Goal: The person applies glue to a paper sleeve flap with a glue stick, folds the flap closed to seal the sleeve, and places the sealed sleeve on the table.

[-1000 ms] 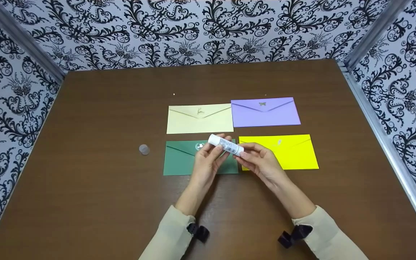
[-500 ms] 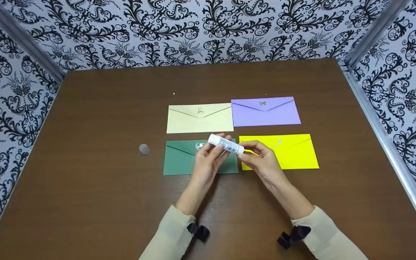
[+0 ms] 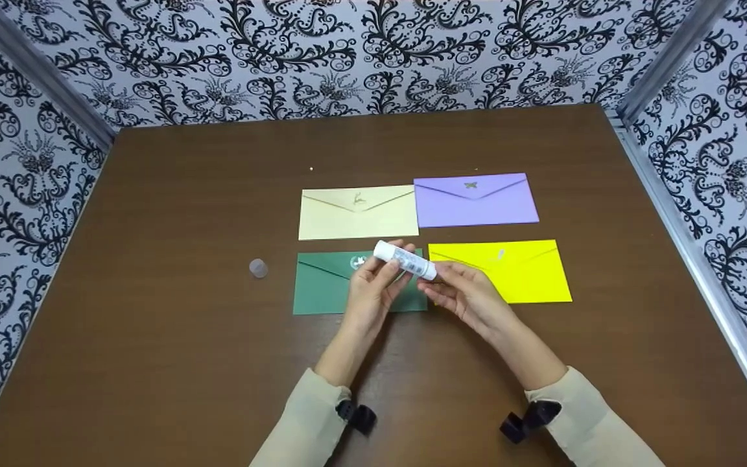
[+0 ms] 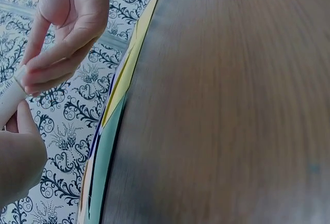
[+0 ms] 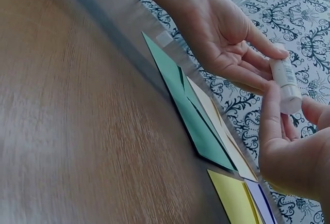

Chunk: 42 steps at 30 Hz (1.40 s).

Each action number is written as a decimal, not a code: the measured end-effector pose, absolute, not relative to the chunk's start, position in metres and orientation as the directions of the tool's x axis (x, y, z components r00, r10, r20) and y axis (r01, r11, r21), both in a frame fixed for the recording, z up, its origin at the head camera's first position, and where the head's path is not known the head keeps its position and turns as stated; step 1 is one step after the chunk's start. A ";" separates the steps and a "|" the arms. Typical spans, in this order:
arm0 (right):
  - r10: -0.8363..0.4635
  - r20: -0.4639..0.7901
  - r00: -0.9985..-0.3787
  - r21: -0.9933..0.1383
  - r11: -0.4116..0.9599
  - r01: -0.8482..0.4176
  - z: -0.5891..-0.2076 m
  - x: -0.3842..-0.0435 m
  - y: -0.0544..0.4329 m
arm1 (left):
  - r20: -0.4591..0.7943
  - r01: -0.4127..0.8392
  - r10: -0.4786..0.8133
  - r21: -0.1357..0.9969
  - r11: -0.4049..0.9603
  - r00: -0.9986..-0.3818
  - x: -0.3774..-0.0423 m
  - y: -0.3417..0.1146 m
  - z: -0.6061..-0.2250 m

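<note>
A white glue stick (image 3: 406, 260) with a printed label is held tilted over the envelopes. My left hand (image 3: 372, 288) grips its barrel between thumb and fingers. At the lower right end, my right hand (image 3: 471, 295) pinches the base, its thumb and fingertips curled round it. In the right wrist view the glue stick (image 5: 286, 74) shows its base end, with fingers of both hands about it. Below the hands lies a green envelope (image 3: 321, 285), partly covered by the left hand. A yellow envelope (image 3: 532, 275) lies beside it, partly behind the right hand.
Behind these lie a cream envelope (image 3: 360, 224) and a purple envelope (image 3: 477, 211), side by side. A small whitish round cap (image 3: 258, 268) sits on the brown table (image 3: 153, 324) to the left. Patterned wall panels (image 3: 347, 58) border the table.
The right hand's fingers shift at the glue stick's base, moving off slightly, then curling round it again. The left hand and the envelopes stay in place.
</note>
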State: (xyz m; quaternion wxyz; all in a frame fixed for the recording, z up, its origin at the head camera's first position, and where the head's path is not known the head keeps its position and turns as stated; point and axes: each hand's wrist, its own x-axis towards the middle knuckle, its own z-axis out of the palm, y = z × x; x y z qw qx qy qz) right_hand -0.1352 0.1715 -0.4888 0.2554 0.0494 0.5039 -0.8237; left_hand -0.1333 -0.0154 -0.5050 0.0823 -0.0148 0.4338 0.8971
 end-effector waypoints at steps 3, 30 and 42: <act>-0.359 -0.355 -0.863 -0.782 -0.392 0.485 -0.489 -0.136 0.171 | -0.100 -0.165 0.140 0.778 -0.607 -0.985 -0.133 -0.015 -0.505; -0.124 -0.242 -0.962 -0.935 -0.234 0.265 -0.491 -0.133 0.164 | -0.120 -0.167 0.118 0.780 -0.603 -0.986 -0.136 -0.013 -0.505; -0.275 -0.301 -0.913 -0.868 -0.317 0.382 -0.488 -0.132 0.169 | -0.099 -0.154 0.123 0.774 -0.614 -0.987 -0.135 -0.015 -0.504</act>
